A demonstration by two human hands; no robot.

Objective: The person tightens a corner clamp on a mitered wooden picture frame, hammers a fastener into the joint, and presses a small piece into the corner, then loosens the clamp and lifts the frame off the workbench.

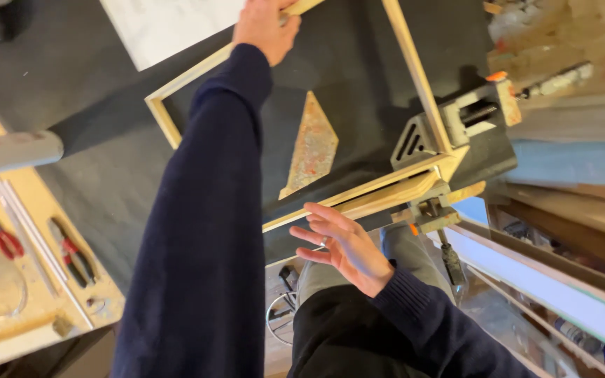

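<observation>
**Wooden frame pinned at one corner, steadied at the far rail**

Head view: I see a pale wooden frame (pixel 414 70) lying flat on a black tabletop (pixel 106 189), filling the upper middle of the frame. Its near right corner sits in a grey corner clamp (pixel 449 129) at centre right, which seems to hold the two mitred rails square; an orange-tipped bar clamp (pixel 432 217) sits just below that corner, at the tabletop's edge.

My left hand (pixel 266 26), at the top centre, reaches across in a dark blue sleeve, and its fingers are closed over the frame's far rail, likely to keep that side from shifting while the corner is held. My right hand (pixel 344 246), centre of the picture, is released, fingers spread and holding nothing, hovering just beside the near rail, close to the clamped corner; I cannot tell whether it touches the wood.

Inside the frame lies a rusty, triangular metal piece (pixel 313 143), apart from the rails. At lower left, a light wooden board carries red-handled pliers (pixel 5 239) and a second pair of pliers (pixel 73 255), well apart from both hands. A white sheet (pixel 166 24) lies at upper left.
</observation>
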